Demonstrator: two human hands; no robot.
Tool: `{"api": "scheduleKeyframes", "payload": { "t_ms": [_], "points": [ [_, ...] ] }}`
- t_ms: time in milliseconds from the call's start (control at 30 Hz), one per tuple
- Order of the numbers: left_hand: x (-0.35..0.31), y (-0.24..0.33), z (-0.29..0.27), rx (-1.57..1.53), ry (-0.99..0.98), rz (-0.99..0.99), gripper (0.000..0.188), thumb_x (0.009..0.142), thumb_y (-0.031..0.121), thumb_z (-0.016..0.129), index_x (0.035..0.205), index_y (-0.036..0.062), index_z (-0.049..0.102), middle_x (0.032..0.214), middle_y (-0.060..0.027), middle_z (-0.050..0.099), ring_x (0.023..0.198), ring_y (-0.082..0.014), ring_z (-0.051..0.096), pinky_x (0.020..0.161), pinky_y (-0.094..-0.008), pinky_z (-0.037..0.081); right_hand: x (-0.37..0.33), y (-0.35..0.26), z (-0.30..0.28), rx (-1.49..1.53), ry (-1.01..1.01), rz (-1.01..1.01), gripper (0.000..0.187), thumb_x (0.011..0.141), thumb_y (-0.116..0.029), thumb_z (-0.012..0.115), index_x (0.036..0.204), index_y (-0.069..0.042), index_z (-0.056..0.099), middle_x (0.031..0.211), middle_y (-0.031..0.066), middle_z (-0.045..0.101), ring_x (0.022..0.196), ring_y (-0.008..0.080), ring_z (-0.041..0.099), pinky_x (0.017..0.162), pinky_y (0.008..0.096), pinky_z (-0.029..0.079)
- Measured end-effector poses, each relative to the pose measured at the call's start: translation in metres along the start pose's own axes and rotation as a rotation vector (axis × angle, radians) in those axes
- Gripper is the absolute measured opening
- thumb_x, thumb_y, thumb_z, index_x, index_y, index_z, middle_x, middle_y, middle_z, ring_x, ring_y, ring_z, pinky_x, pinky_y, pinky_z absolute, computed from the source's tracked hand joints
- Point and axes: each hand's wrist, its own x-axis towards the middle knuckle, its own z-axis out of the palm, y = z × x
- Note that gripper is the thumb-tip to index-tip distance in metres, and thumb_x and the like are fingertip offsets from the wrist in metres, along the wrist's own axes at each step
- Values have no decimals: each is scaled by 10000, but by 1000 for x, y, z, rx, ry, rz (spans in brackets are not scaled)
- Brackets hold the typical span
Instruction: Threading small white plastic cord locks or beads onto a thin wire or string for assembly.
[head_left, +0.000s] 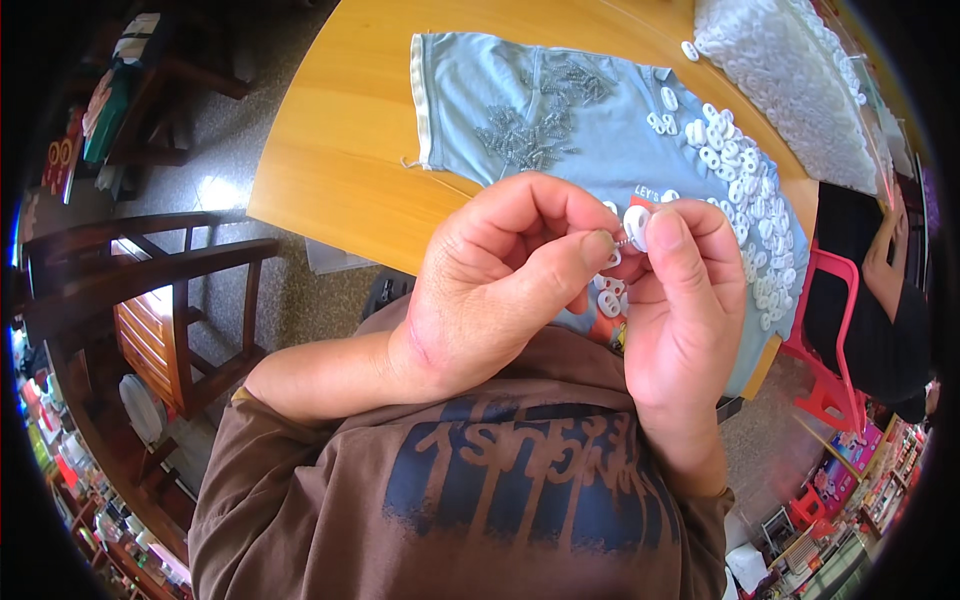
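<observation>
My left hand (510, 285) pinches a small metal spring (622, 243) between thumb and finger. In the fingertips of my right hand (690, 290) is a white oval plastic piece with holes (635, 222). The spring's end meets or nearly meets this piece; fingers hide exactly how. Other white pieces (610, 298) show just below my fingertips. Beyond the hands, a pile of small springs (535, 125) lies on a light blue shirt (450, 90). Many loose white oval pieces (745, 180) are scattered over its right side.
The shirt is spread on a curved wooden table (330, 130). A large clear bag of white pieces (780, 85) rests at the far right. A wooden chair (160, 330) stands left, a red plastic chair (840, 300) right. Another person's arm (885, 260) shows at the right edge.
</observation>
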Motion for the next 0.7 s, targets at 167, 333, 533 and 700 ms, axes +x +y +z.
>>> {"api": "scheduleKeyframes", "payload": {
  "t_ms": [167, 333, 533, 700],
  "points": [
    [-1, 0, -2, 6, -39, 1, 101, 844, 38, 536, 939, 4, 531, 830, -16, 568, 682, -36, 504, 578, -164, 425, -2, 0, -2, -63, -95, -47, 192, 840, -145, 587, 963, -3, 551, 849, 51, 603, 737, 76, 535, 670, 215, 437],
    [-1, 0, -4, -10, -51, -14, 102, 844, 34, 533, 942, 7, 532, 824, -10, 564, 675, -33, 501, 576, -160, 421, -5, -5, -2, -104, -142, -32, 240, 853, -116, 556, 1053, 14, 537, 881, 41, 590, 768, 70, 527, 704, 212, 431],
    [-2, 0, -5, -11, -68, 1, 101, 845, 31, 533, 944, 9, 532, 820, -7, 562, 667, -31, 499, 579, -155, 415, -6, -3, -10, -135, -294, -125, 274, 845, -2, 519, 1115, 42, 508, 979, 53, 553, 854, 80, 518, 767, 214, 417],
    [-2, 1, -3, -13, -58, -16, 95, 846, 32, 534, 938, 9, 533, 811, -10, 562, 654, -37, 501, 574, -159, 416, -6, -2, -13, -186, -312, -155, 277, 836, 41, 511, 1113, 49, 504, 995, 53, 543, 874, 88, 515, 775, 212, 411]
  ]
}}
